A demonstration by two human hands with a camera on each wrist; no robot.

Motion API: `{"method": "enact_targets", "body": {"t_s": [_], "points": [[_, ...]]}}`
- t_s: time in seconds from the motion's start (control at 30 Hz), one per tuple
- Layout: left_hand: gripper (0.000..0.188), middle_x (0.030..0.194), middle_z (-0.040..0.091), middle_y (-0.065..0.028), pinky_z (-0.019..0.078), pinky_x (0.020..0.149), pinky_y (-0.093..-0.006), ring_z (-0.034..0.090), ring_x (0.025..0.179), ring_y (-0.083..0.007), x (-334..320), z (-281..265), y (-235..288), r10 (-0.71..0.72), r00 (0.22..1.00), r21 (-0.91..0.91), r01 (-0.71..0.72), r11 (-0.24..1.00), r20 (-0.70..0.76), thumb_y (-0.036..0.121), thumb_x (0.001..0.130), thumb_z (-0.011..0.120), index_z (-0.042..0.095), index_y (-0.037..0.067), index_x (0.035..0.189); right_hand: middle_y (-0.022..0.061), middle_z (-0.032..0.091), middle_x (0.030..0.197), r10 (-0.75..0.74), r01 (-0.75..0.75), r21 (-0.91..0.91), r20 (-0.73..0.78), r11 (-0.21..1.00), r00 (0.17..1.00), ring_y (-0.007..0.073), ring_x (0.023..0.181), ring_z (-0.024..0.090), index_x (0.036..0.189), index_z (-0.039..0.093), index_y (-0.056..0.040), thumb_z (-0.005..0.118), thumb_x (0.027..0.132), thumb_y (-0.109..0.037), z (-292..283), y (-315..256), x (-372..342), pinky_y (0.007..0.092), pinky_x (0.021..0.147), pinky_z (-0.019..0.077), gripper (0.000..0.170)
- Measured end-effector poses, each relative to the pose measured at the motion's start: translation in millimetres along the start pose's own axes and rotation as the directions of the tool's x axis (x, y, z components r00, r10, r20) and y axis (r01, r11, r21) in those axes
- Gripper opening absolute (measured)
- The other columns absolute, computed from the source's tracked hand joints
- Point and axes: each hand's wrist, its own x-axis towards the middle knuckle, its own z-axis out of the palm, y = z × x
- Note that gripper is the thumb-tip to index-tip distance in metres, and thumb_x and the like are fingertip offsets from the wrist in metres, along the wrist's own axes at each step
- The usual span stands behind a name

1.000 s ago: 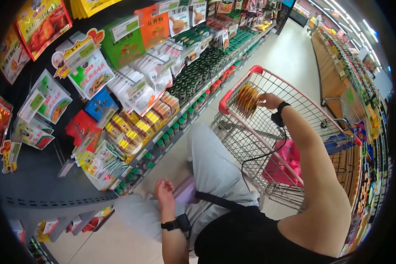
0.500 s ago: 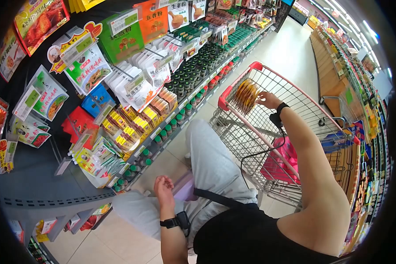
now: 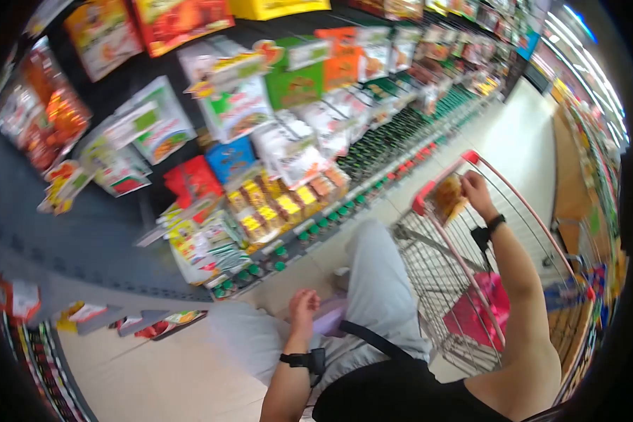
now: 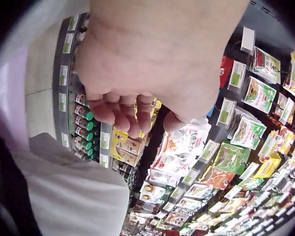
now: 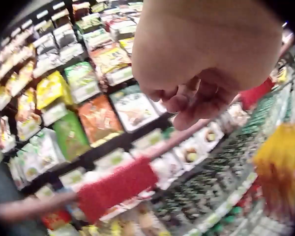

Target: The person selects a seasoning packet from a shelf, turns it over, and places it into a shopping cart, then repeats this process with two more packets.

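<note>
My right hand (image 3: 477, 193) is over the small end of a metal shopping cart (image 3: 517, 186), right by a bundle of yellow-orange packets (image 3: 446, 200) at the cart's red-cornered rim. In the right wrist view its loosely curled fingers (image 5: 187, 103) hold nothing. They overlap the cart's rail, and the yellow packets (image 5: 280, 167) are apart to one side. My left hand (image 3: 304, 307) hovers over my lap with nothing in it. Its fingers (image 4: 130, 120) hang loosely bent in front of the seasoning shelf in the left wrist view.
On the left, the shelf (image 3: 105, 246) carries hanging seasoning packets, small boxes (image 3: 260, 218) and rows of green-capped bottles (image 3: 330, 219). A pink bag (image 3: 480, 309) lies in the cart. Wooden display cases (image 3: 573, 165) line the aisle's right side.
The head view has turned, so shelf and cart appear further right and lower. My right hand has moved from beside the packets toward the cart's far rim. The left hand stays over my lap.
</note>
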Motion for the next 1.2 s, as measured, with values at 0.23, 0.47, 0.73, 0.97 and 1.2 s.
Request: {"method": "enact_targets", "body": {"t_s": [0.23,0.47,0.73,0.97,1.2], "points": [[0.011,0.083,0.061,-0.0028,0.0446,0.064,-0.0252,0.057,0.075,-0.0114,1.8,-11.5,-1.4,0.014,1.0,-0.067,-0.013,0.998,0.02,0.02,0.093,0.056,0.058,0.009,0.094,0.0005,0.054,0.065,-0.352,0.201,0.52,0.209,0.83,0.912,0.0089,0.057,0.054,0.081,0.052,-0.0062,0.055,0.097,-0.014,80.1,-228.9,-6.7,0.0234,0.053,0.0421,0.018],[0.022,0.09,0.06,-0.0037,0.0447,0.076,-0.0335,0.056,0.085,-0.017,-27.9,-41.9,49.3,0.147,0.989,-0.297,-0.151,0.943,-0.035,0.03,0.092,0.055,0.059,0.009,0.098,-0.0024,0.055,0.064,-0.609,0.043,0.719,0.553,0.693,0.568,0.0045,0.055,0.052,0.08,0.055,-0.0049,0.057,0.097,-0.014,195.0,-296.0,-21.0,0.0219,0.05,0.0408,0.019],[0.034,0.09,0.062,-0.0044,0.0462,0.073,-0.0329,0.059,0.084,-0.0187,-100.4,-27.5,208.4,0.469,0.883,-0.324,-0.441,0.837,0.01,0.039,0.09,0.054,0.064,0.008,0.101,-0.0037,0.053,0.063,-0.531,-0.064,0.658,0.658,0.751,0.534,0.0026,0.057,0.05,0.078,0.056,-0.0062,0.059,0.097,-0.019,279.6,-216.3,11.7,0.0223,0.05,0.0397,0.023],[0.038,0.097,0.067,-0.0099,0.0492,0.074,-0.0338,0.063,0.091,-0.0203,-165.8,88.0,408.3,0.681,0.706,-0.199,-0.651,0.732,0.195,0.039,0.094,0.05,0.062,0.006,0.108,0.0096,0.066,0.075,-0.624,0.49,0.474,0.755,0.732,0.201,0.0225,0.064,0.063,0.09,0.065,-0.0053,0.063,0.09,-0.026,277.3,-203.0,12.3,0.0362,0.062,0.05,0.021],[0.04,0.114,0.057,-0.0094,0.0444,0.069,-0.029,0.055,0.087,-0.0165,-168.5,226.5,483.8,0.759,0.485,-0.032,-0.834,0.551,0.435,0.033,0.1,0.041,0.05,0.002,0.124,0.0092,0.069,0.077,-0.543,0.523,0.421,0.834,0.741,0.098,0.0261,0.068,0.066,0.087,0.066,-0.0046,0.062,0.089,-0.036,294.6,-186.2,13.5,0.0392,0.064,0.0502,0.032]]}}
